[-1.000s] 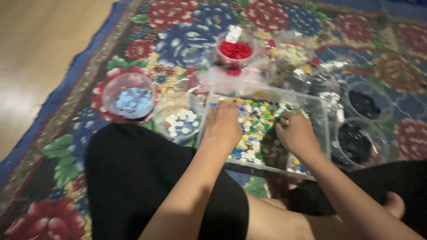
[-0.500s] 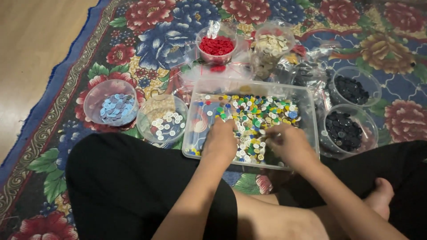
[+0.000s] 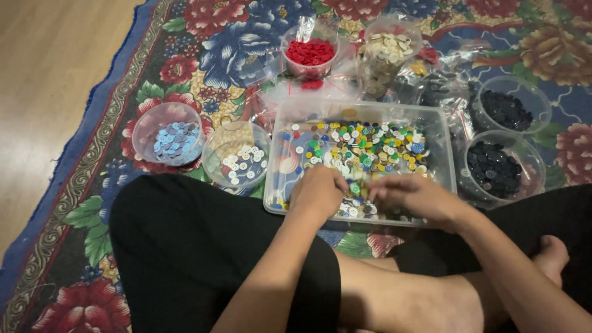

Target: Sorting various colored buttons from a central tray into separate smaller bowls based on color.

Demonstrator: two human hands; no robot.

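Both hands, the left hand (image 3: 319, 192) and right hand (image 3: 412, 196), rest with fingers curled narrow among mixed buttons (image 3: 361, 148) in the clear tray (image 3: 445, 154) at 12 o'clock, picking, while their grip stays hidden.

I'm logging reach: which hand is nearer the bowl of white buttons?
Left. The left hand rests in the tray, just right of the white-button bowl. The right hand is further right in the tray, with the left hand between it and the bowl.
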